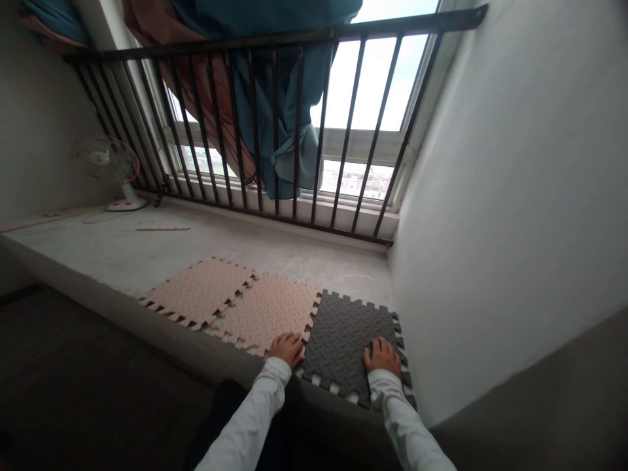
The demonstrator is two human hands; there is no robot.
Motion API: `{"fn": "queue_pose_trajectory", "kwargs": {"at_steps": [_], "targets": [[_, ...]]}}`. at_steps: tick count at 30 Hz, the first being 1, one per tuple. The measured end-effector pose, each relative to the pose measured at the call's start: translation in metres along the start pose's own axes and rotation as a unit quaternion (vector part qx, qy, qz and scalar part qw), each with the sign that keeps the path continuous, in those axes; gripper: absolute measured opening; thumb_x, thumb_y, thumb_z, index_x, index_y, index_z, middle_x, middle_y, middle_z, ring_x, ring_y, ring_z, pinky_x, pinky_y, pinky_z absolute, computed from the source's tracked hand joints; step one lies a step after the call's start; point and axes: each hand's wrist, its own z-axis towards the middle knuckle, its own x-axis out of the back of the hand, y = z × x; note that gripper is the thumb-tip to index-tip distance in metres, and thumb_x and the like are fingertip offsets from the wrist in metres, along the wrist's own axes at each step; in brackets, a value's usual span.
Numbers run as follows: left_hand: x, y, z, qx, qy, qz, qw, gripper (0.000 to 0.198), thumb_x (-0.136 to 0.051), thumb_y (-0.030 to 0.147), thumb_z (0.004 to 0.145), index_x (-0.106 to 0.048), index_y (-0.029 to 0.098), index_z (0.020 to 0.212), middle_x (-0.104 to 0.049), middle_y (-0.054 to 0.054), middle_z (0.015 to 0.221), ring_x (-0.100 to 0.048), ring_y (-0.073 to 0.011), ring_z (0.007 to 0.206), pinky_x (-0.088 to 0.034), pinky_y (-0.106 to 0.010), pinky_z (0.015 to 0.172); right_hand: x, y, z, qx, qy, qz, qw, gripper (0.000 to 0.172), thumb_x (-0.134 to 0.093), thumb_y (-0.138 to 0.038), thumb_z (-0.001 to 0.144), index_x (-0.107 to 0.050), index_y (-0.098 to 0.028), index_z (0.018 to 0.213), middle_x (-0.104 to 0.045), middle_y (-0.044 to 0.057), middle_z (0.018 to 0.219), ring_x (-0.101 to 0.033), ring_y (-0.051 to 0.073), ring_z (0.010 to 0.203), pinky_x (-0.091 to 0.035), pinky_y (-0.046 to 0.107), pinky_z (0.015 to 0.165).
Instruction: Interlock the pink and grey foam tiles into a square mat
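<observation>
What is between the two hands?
In the head view, the dark grey foam mat lies between the left hand and the right hand. Both hands press on its near edge.

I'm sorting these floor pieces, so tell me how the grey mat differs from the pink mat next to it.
The grey mat is dark; the pink mat is pale. Both hands, left hand and right hand, press on the grey mat's near edge; only the left hand reaches the pink mat. Both share toothed edges and ridged tops.

My hands rest on the rightmost mat (343, 340), two mats (235, 304) to its left, railing (275, 131) behind, fan (110, 170) far left.
</observation>
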Motion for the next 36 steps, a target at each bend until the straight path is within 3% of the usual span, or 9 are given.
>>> {"fn": "queue_pose_trajectory", "kwargs": {"at_steps": [3,10,13,17,21,23,28,32,36], "targets": [[0.001,0.001,-0.001,0.005,0.000,-0.008,1.000,0.031,-0.048,0.031,0.073,-0.052,0.031,0.103,-0.041,0.005,0.127,-0.033,-0.0188,0.116,-0.026,-0.038,0.095,0.003,-0.002,0.000,-0.002,-0.001,-0.002,1.000,0.032,-0.041,-0.030,0.073,-0.056,-0.019,0.099,-0.052,0.007,0.112,-0.043,0.020,0.102,-0.031,0.033,0.080],[-0.001,0.006,-0.005,0.010,0.013,0.000,1.000,0.050,-0.044,0.034,0.073,-0.036,0.028,0.122,-0.042,0.000,0.126,-0.033,-0.0205,0.114,-0.026,-0.038,0.095,0.009,-0.004,0.000,-0.010,-0.021,-0.002,1.000,0.032,-0.042,-0.030,0.073,-0.055,-0.018,0.100,-0.052,0.007,0.113,-0.042,0.020,0.103,-0.030,0.033,0.082],[-0.009,0.015,-0.007,0.034,0.042,0.013,0.998,0.053,-0.038,0.040,0.076,-0.032,0.025,0.126,-0.036,-0.003,0.130,-0.028,-0.0235,0.118,-0.019,-0.043,0.098,0.004,-0.001,0.001,-0.003,-0.016,0.001,1.000,0.033,-0.041,-0.031,0.073,-0.055,-0.019,0.101,-0.052,0.007,0.113,-0.042,0.020,0.104,-0.030,0.033,0.081],[-0.019,0.021,-0.004,0.064,0.027,0.015,0.997,0.052,-0.028,0.044,0.078,-0.026,0.029,0.128,-0.027,-0.001,0.135,-0.022,-0.0239,0.122,-0.012,-0.048,0.099,-0.004,0.003,0.001,0.006,-0.003,-0.003,1.000,0.032,-0.041,-0.032,0.073,-0.055,-0.020,0.100,-0.052,0.007,0.111,-0.043,0.020,0.102,-0.031,0.034,0.080],[-0.022,0.019,0.003,0.017,-0.002,0.009,1.000,0.053,-0.022,0.044,0.080,-0.022,0.026,0.129,-0.013,0.003,0.139,-0.013,-0.0205,0.126,-0.010,-0.049,0.100,-0.006,0.003,0.001,0.006,0.002,-0.005,1.000,0.032,-0.040,-0.031,0.074,-0.055,-0.020,0.100,-0.052,0.008,0.111,-0.042,0.021,0.102,-0.031,0.034,0.080],[-0.019,0.019,0.006,0.001,-0.007,0.002,1.000,0.054,-0.020,0.045,0.080,-0.026,0.023,0.129,-0.018,0.001,0.138,-0.014,-0.0193,0.125,-0.012,-0.047,0.101,-0.005,0.003,0.000,0.008,0.003,-0.004,1.000,0.032,-0.040,-0.032,0.074,-0.055,-0.020,0.100,-0.052,0.008,0.111,-0.043,0.021,0.102,-0.031,0.034,0.080],[-0.001,0.030,0.019,0.020,0.025,0.007,0.999,0.053,-0.027,0.047,0.078,-0.035,0.021,0.124,-0.041,-0.005,0.126,-0.034,-0.0246,0.112,-0.029,-0.047,0.089,-0.004,0.003,0.000,0.009,0.001,-0.004,1.000,0.032,-0.041,-0.031,0.073,-0.056,-0.019,0.099,-0.053,0.008,0.111,-0.044,0.021,0.101,-0.032,0.034,0.079],[0.005,0.034,0.040,0.059,0.035,0.021,0.997,0.054,-0.030,0.047,0.077,-0.032,0.022,0.125,-0.045,-0.007,0.121,-0.038,-0.0281,0.106,-0.035,-0.048,0.080,-0.001,0.000,-0.002,0.008,0.028,-0.016,0.999,0.031,-0.041,-0.029,0.073,-0.057,-0.019,0.098,-0.054,0.008,0.110,-0.045,0.022,0.100,-0.032,0.034,0.079],[0.007,0.037,0.065,0.068,0.029,0.022,0.997,0.052,-0.029,0.046,0.078,-0.034,0.022,0.124,-0.047,-0.007,0.119,-0.041,-0.0278,0.103,-0.035,-0.047,0.081,0.000,-0.002,-0.005,0.014,0.050,-0.023,0.998,0.030,-0.041,-0.028,0.073,-0.057,-0.019,0.097,-0.055,0.008,0.108,-0.046,0.022,0.099,-0.031,0.034,0.080]]}}
